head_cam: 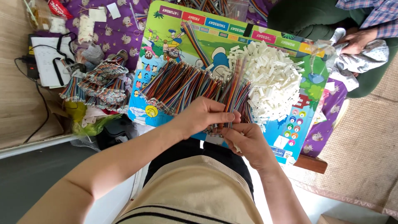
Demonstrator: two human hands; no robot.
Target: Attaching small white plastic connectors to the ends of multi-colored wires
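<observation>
My left hand (205, 114) and my right hand (246, 141) meet at the near edge of a colourful cartoon-printed board (215, 37) that lies on my lap. Both pinch the near ends of a multicoloured ribbon wire strip (233, 89) between thumb and fingers. A wide fan of more rainbow wire strips (178, 85) lies on the board left of my hands. A heap of small white plastic connectors (271, 76) lies on the board's right half, just beyond my right hand.
Finished bundles of coloured wires (97, 85) are piled to the left on a purple cloth (120, 29). A notebook and black cable (45, 60) lie at far left. Another person in green and plaid (356, 39) sits at top right, holding white fabric.
</observation>
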